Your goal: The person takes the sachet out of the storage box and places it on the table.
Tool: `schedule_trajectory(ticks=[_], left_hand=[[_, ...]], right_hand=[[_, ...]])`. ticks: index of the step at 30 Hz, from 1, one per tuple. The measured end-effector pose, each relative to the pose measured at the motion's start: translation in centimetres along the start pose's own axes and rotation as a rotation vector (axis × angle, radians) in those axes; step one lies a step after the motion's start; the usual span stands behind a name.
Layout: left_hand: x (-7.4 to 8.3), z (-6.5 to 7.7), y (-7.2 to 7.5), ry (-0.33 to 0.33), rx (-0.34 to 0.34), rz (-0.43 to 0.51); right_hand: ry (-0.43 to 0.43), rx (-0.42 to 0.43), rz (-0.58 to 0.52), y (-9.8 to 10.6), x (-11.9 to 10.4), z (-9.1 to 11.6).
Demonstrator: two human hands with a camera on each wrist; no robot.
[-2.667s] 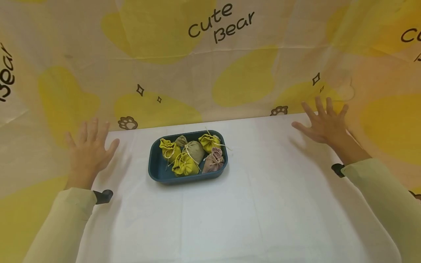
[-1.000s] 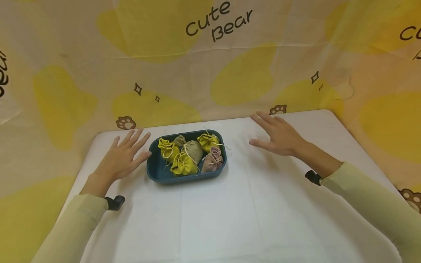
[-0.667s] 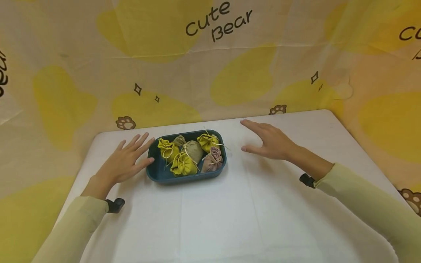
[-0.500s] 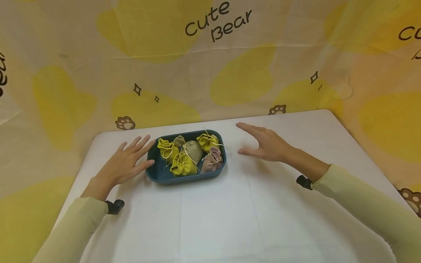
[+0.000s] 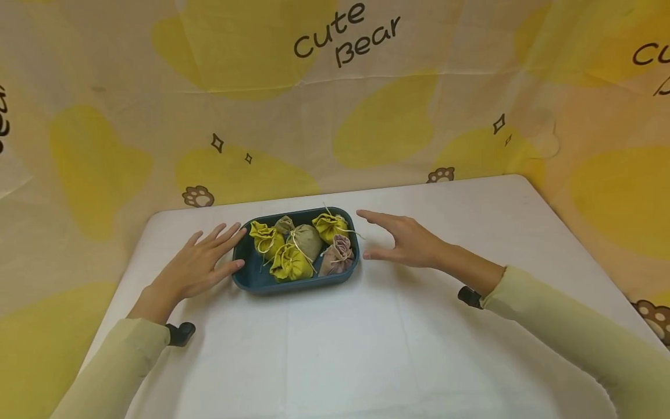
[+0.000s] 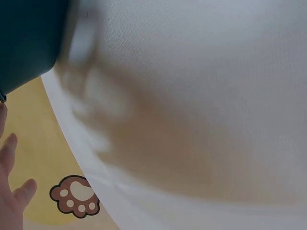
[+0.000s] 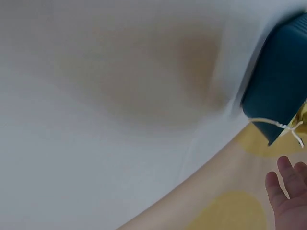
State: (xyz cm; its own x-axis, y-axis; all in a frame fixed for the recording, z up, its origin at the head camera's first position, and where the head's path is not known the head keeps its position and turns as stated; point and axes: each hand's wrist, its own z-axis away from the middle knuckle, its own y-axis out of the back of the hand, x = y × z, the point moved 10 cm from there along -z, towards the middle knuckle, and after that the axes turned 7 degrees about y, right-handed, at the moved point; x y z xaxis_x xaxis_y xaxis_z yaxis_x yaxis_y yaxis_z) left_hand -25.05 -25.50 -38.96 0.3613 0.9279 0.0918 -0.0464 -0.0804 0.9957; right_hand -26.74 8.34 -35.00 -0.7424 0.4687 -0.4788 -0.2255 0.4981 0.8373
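Note:
A dark teal tray [image 5: 298, 285] stands on the table, holding several small tied cloth sachets. Some are yellow-green, such as the front sachet [image 5: 291, 263]; a grey-green sachet [image 5: 307, 240] lies in the middle, and a mauve sachet [image 5: 337, 256] sits at the right. My left hand [image 5: 199, 265] is at the tray's left end, fingers spread near the rim; whether they touch it I cannot tell. Off the right end, my right hand [image 5: 410, 241] hovers with thumb and fingers apart, a small gap from the tray. In the right wrist view, a string [image 7: 268, 121] hangs over the tray's side [image 7: 278, 72].
The white-covered table [image 5: 345, 349] reaches back to a yellow patterned cloth [image 5: 387, 128] that hangs behind it. A black wrist device [image 5: 181, 334] sits at the left cuff, and another wrist device [image 5: 470, 297] at the right cuff.
Both hands have moved inward from the table's sides to the tray's two ends. Over the last half second my right hand has come further left, while the left has barely moved. The tray stays put.

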Motion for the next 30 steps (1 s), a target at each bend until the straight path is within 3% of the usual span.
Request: schedule_trajectory(ticks=[8,30], left_hand=[[0.3,0.1,0.3,-0.034,0.039,-0.026],[0.7,0.1,0.4,-0.050,0.059,-0.049]], right_hand=[[0.055,0.005,-0.099,-1.8,-1.6,-1.5],[0.151,0.005,-0.103,-3.9,-3.6,-2.9]])
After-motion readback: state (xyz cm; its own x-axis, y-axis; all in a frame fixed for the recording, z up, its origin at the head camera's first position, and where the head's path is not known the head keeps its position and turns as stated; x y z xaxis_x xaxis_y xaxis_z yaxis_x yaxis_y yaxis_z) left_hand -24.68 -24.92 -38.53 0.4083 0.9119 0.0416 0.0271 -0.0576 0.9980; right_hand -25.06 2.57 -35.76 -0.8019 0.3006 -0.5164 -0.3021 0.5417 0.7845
